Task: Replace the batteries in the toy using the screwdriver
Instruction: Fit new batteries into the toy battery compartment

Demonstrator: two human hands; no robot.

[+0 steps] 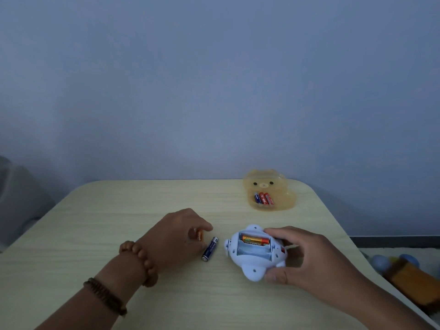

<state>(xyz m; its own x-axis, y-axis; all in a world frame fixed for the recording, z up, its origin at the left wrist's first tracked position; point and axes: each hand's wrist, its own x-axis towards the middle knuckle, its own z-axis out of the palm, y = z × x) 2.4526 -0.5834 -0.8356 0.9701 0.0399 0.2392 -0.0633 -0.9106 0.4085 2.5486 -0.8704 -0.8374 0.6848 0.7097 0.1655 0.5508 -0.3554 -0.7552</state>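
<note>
A white toy (252,267) lies belly-up on the table with its battery bay uncovered. One orange battery (256,241) sits in the far slot; the near slot is bare. My right hand (307,256) grips the toy from its right side. My left hand (176,236) rests on the table left of the toy, its fingers pinched on a small orange battery (199,235). A dark blue battery (210,248) lies loose between my left hand and the toy. No screwdriver or bay cover is in view.
A translucent yellow bear-shaped box (283,198) stands at the back right of the pale wooden table (119,210), holding three batteries (263,198). Toys and a brown box (409,279) lie on the floor past the table's right edge.
</note>
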